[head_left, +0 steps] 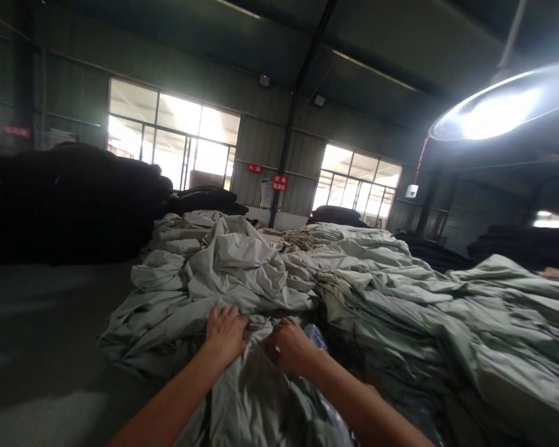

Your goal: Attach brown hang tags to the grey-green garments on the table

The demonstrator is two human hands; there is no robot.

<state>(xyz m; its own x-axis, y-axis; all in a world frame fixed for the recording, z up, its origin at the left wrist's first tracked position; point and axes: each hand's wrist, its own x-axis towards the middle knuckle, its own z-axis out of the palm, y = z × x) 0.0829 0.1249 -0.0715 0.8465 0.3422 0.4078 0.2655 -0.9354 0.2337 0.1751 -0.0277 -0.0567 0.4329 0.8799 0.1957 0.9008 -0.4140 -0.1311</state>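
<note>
A pale grey cloth (256, 397) hangs down in front of me from the edge of a big crumpled pile of similar cloth (237, 267). My left hand (226, 332) rests on the fabric at its upper left, fingers slightly apart and pointing forward. To the right, my right hand (291, 344) is curled closed on the upper edge of the cloth; its fingertips are partly hidden. A strip of clear bluish plastic (317, 338) shows behind my right wrist.
More pale cloth (400, 298) is heaped on the right. Dark stacks (65, 198) stand along the left, with grey floor (41, 347) before them. A bright lamp (503, 115) hangs at the upper right, a pull cord switch (412, 190) below it. Windows (172, 130) line the back wall.
</note>
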